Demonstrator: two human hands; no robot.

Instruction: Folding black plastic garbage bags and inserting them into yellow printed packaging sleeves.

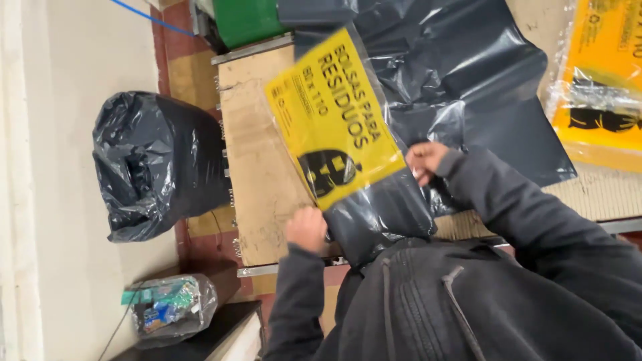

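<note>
hands: 2 | yellow-labelled bag packs: 2 | full black sacks: 1

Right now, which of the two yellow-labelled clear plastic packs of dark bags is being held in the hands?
The tilted yellow-labelled pack at centre, gripped by the left hand and right hand; the other yellow-labelled pack lies untouched at far right.

pack of folded dark grey bags in clear wrap, yellow printed label sheet on its upper part (black lettering and pictogram). held tilted above the wooden workbench's near edge, label end pointing away.
</note>
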